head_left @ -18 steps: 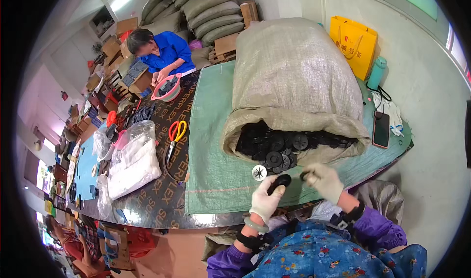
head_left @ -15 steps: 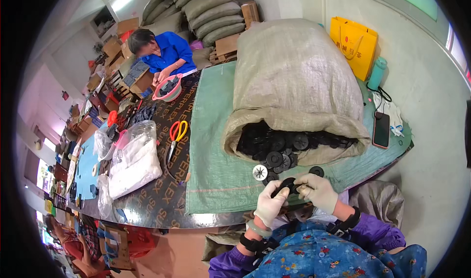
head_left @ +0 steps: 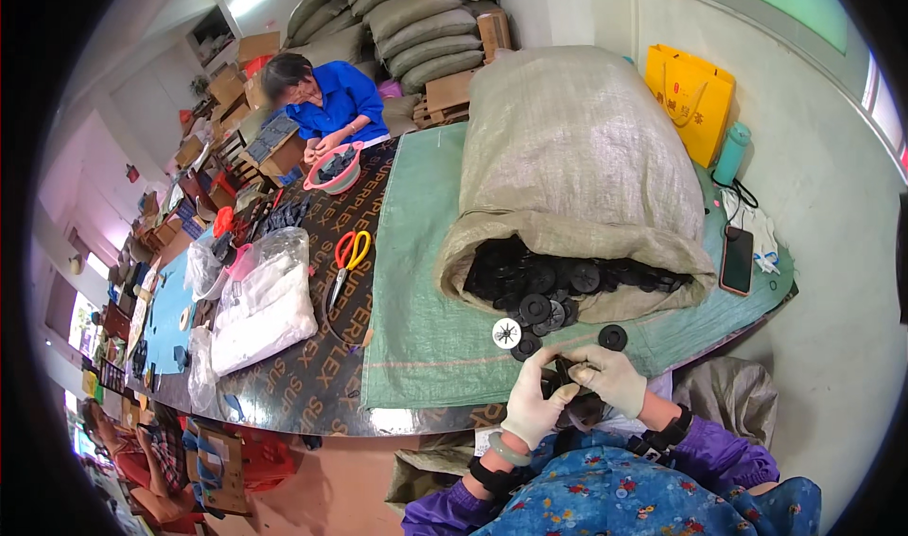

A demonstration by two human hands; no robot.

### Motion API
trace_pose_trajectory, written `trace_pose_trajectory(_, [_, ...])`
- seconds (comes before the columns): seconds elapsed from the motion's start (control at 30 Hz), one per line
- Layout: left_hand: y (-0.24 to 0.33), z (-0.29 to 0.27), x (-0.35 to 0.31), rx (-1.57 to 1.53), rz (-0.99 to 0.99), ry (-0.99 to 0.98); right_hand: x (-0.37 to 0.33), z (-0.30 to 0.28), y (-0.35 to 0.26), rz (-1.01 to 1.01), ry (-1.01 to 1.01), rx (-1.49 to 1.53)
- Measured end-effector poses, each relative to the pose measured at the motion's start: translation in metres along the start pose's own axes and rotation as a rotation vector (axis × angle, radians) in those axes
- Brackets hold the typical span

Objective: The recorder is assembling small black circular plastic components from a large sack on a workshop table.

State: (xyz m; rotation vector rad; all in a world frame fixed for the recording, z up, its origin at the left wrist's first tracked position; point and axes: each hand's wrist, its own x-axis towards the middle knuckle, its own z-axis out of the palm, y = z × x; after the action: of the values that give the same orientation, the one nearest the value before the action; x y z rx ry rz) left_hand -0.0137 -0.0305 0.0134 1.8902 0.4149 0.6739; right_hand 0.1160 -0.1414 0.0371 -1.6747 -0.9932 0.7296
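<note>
Both hands wear white gloves and meet at the table's near edge, below the mouth of a big woven sack (head_left: 577, 139). My left hand (head_left: 530, 404) is closed, thumb and fingers pinching a black plastic disc (head_left: 560, 373). From the other side my right hand (head_left: 613, 381) grips the same piece; the fingers hide much of it, and whether there is more than one disc I cannot tell. Black ribbed discs (head_left: 534, 307) spill from the sack. A white-faced disc (head_left: 506, 333) lies left of them, and a single black disc (head_left: 613, 337) lies just beyond my right hand.
Green woven sheeting (head_left: 416, 347) covers this end of the table. Scissors (head_left: 349, 262) and a plastic-wrapped white bundle (head_left: 265, 318) lie left. A phone (head_left: 736, 262), bottle (head_left: 731, 153) and yellow bag (head_left: 690, 101) are right. Across the table a person in blue (head_left: 336, 101) works over a pink-rimmed bowl (head_left: 333, 169).
My hands have closed in on each other, and the black disc is now tilted and more covered by the fingers. The whole view has shifted slightly.
</note>
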Motion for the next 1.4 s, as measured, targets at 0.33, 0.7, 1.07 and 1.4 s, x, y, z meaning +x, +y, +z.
trace_pose_trajectory(0.33, [-0.002,-0.006,-0.007,-0.031,-0.060,-0.062,-0.004,0.012,0.017,0.019,-0.014,-0.010])
trace_pose_trajectory(0.7, [-0.008,-0.015,-0.010,-0.747,-0.490,-0.194,-0.003,0.017,0.007,-0.280,0.038,-0.276])
trace_pose_trajectory(1.07, [-0.013,-0.013,-0.013,-0.697,-0.446,-0.160,-0.003,0.025,0.020,-0.197,0.086,-0.364])
trace_pose_trajectory(1.4, [-0.010,-0.015,-0.017,-0.155,-0.109,-0.011,0.000,0.031,0.012,0.006,-0.006,-0.202])
